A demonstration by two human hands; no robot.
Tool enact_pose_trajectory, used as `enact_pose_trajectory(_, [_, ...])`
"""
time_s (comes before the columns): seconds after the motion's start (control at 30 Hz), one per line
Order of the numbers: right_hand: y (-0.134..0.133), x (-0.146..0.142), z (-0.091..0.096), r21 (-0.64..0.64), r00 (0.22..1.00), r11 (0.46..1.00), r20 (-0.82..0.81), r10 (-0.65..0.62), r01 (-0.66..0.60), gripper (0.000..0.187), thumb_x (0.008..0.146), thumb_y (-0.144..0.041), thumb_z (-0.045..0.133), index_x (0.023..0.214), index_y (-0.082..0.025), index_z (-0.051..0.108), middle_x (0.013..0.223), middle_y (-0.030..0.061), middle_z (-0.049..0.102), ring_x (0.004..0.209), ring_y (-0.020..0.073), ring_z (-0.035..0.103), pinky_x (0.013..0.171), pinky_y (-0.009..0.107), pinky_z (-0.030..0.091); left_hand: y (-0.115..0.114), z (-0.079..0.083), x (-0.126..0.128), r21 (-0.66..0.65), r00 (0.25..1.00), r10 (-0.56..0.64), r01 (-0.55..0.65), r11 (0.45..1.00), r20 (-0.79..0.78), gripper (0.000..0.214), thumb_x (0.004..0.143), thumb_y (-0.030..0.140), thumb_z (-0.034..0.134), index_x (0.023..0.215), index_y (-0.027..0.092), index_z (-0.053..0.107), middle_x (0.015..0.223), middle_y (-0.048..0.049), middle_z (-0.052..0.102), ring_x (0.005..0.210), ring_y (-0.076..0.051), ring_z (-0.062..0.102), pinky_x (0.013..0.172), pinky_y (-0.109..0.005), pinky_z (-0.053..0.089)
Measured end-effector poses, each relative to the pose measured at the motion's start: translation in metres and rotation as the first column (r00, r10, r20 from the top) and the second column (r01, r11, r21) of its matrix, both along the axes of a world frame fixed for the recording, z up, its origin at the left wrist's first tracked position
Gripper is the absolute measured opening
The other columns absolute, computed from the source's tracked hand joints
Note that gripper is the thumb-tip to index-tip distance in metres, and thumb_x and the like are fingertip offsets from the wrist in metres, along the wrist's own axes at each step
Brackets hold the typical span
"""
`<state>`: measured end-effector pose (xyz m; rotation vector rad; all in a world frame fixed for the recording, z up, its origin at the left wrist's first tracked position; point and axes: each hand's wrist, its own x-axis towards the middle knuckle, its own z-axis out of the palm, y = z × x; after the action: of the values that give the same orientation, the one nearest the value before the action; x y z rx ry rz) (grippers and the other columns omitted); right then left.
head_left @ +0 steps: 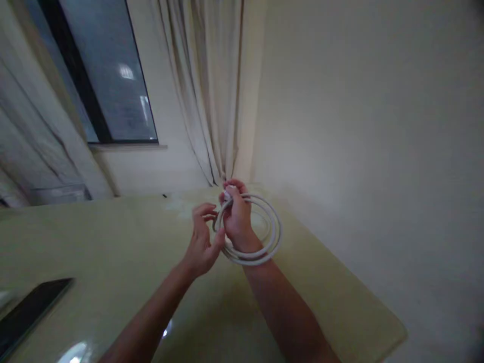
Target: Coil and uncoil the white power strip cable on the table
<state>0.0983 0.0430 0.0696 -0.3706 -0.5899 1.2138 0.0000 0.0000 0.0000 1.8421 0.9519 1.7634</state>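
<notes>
1. The right hand (237, 217) is closed around a white cord (274, 232), rolled in rings, up above the table (113, 242).
2. The left hand (202, 242) is half open, thumb touching the cord.

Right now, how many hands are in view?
2: the right hand grips the coiled white cable over the table; the left hand, open, sits just beside it. No others show.

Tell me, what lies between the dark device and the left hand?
Only bare table; the head view shows nothing else between dark device and left hand.
</notes>
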Motion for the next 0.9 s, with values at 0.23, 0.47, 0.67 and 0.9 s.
enact_pose_trajectory(0.23, [0.011,0.016,-0.003,0.194,0.945,0.975,0.282,-0.166,0.113,0.01,0.088,-0.03,0.073,0.095,-0.024,0.069,0.109,0.0003,0.072,0.092,0.0141,0.068,0.091,0.031,0.059,0.01,0.011,0.024,-0.388,0.992,-0.13,0.119,0.914,-0.002,0.044,0.106,0.06,0.043,0.088,0.022,0.054,0.074,0.0005,0.057,0.071,-0.018,0.06,0.069,-0.032,0.052])
enact_pose_trajectory(0.47, [0.034,0.065,-0.007,0.451,0.613,0.874,0.747,-0.258,-0.181,0.067,0.081,-0.035,0.086,0.144,-0.033,0.064,0.162,0.009,0.051,0.136,0.0266,0.061,0.102,0.04,0.059,0.026,0.033,-0.026,-0.292,0.998,0.016,-0.032,0.956,-0.056,0.035,0.106,0.055,0.043,0.098,0.022,0.053,0.066,0.0071,0.042,0.051,-0.014,0.047,0.051,-0.027,0.044])
enact_pose_trajectory(0.67, [0.022,0.081,0.012,0.505,0.607,0.862,0.675,-0.419,0.034,0.036,0.106,-0.038,0.053,0.138,-0.026,0.066,0.135,0.0104,0.073,0.121,0.0225,0.07,0.103,0.042,0.057,0.026,0.047,-0.063,0.152,0.717,0.415,-0.404,0.902,-0.56,0.02,0.105,0.032,0.044,0.11,0.023,0.062,0.093,-0.006,0.067,0.082,-0.024,0.065,0.074,-0.034,0.05])
enact_pose_trajectory(0.9, [-0.04,0.053,0.028,0.463,-0.379,0.821,0.731,-0.567,-0.335,0.042,0.105,-0.028,0.063,0.145,-0.014,0.06,0.13,0.0162,0.076,0.124,0.0308,0.069,0.111,0.048,0.047,0.023,0.036,-0.049,0.299,0.662,0.35,-0.194,0.934,-0.663,0.016,0.103,0.018,0.045,0.112,0.022,0.058,0.102,-0.0084,0.062,0.095,-0.025,0.064,0.088,-0.038,0.054])
